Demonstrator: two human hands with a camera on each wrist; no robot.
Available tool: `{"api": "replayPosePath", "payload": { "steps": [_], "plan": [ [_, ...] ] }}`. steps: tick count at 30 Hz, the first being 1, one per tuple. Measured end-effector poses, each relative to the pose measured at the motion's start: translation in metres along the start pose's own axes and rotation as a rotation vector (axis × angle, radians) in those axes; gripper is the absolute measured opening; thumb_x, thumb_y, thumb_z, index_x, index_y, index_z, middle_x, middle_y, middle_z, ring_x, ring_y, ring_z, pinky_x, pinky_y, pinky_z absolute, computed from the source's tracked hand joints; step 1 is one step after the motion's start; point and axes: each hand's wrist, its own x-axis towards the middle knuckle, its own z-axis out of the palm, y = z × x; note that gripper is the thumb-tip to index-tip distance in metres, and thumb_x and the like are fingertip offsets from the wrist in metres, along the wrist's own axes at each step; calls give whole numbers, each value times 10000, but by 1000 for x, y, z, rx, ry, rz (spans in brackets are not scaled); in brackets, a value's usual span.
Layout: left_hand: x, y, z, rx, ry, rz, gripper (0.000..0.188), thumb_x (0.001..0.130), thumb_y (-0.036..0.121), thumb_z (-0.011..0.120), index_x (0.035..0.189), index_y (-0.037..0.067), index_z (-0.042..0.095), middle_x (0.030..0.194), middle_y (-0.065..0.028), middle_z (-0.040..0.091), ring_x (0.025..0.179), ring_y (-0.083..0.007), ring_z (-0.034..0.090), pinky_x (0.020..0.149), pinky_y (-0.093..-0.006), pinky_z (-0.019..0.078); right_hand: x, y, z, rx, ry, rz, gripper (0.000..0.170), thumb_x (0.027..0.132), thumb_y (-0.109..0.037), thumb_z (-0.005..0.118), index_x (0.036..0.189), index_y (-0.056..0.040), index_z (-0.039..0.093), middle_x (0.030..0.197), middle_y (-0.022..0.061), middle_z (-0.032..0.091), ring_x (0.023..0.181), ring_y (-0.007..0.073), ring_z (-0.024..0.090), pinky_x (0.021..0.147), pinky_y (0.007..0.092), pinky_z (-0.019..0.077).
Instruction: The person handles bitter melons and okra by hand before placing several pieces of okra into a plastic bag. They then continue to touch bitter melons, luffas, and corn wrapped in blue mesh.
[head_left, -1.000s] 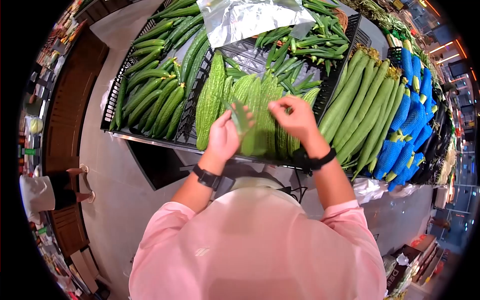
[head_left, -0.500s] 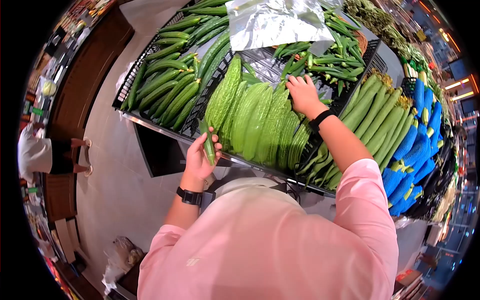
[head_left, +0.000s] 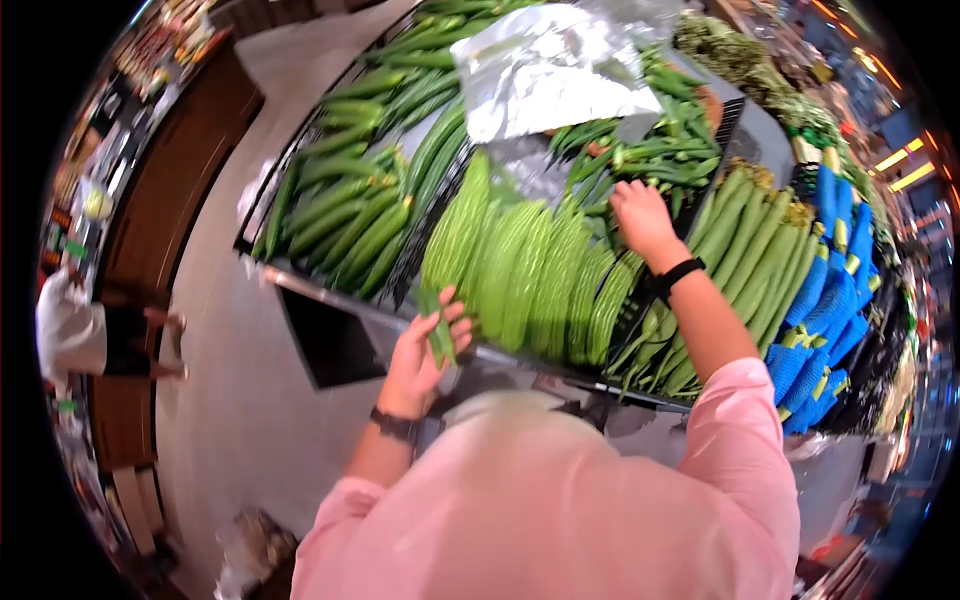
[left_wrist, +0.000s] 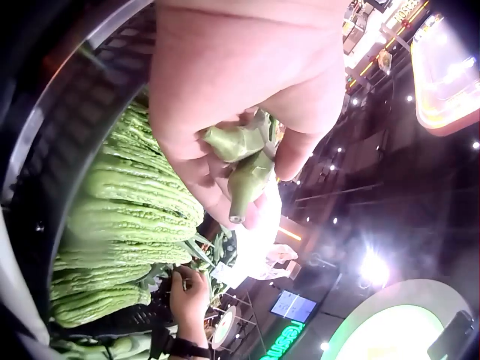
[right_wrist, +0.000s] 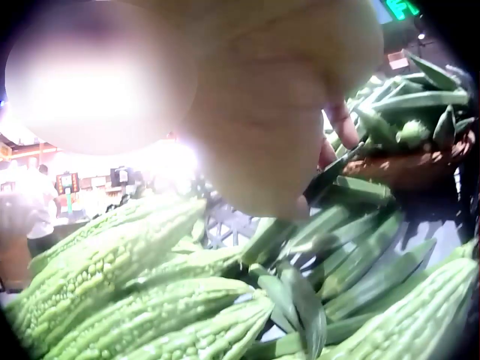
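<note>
Two green okra pods with pale stem caps (left_wrist: 251, 176) are held in the curled fingers of the person's left hand (head_left: 418, 358), by the near edge of the bumpy, light green bitter melons (head_left: 515, 275). Beyond them, the right hand (head_left: 645, 222) reaches among loose green okra (right_wrist: 360, 259), its grip unclear. Shiny clear plastic (head_left: 550, 85) lies far; dark green cucumbers (head_left: 350, 205) lie left.

Metal-edged desk (head_left: 340, 298) bears black perforated plastic trays (head_left: 728, 124) containing bumpy light-green bitter melons (head_left: 515, 270), dark-green cucumbers (head_left: 330, 195), green okra pods (right_wrist: 361, 256).
</note>
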Motion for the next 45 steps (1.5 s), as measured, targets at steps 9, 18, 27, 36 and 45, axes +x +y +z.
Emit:
{"api": "replayPosePath", "payload": {
  "steps": [9,18,27,36,45],
  "plan": [
    [43,-8,30,181,-64,-215,515,1048,179,581,1534,91,438,1344,-146,630,1131,-321,682,965,-479,578,-45,-21,-91,912,263,231,214,928,-69,716,1131,-25,665,1067,136,651,1022,332,632,897,409,510],
    [92,-60,115,-176,-285,-443,667,1048,623,431,1432,85,518,1357,-168,626,1263,-334,612,1097,-532,475,-72,-120,-131,915,587,10,268,856,-55,756,1117,-40,698,1150,124,653,1063,330,634,955,416,518],
    [116,-109,151,129,-17,-280,426,1098,420,485,1381,111,565,1336,-137,645,1225,-282,627,1078,-474,500,-110,-88,-115,720,398,-157,434,794,-123,700,1225,-87,666,1143,59,614,1009,265,604,925,379,485],
    [177,-151,227,166,-127,-179,446,1021,281,567,1412,76,503,1316,-165,604,1221,-358,608,1088,-549,487,-159,-16,-116,762,459,33,401,780,-23,683,1176,-85,706,1060,66,633,976,277,620,855,379,509],
    [317,-147,353,392,-231,-29,251,1067,287,489,1118,51,561,1273,-191,624,1214,-365,625,1086,-532,504,-207,49,-115,1182,733,325,271,872,67,689,1126,-22,712,1088,146,687,989,330,644,902,394,518]
  ]
}}
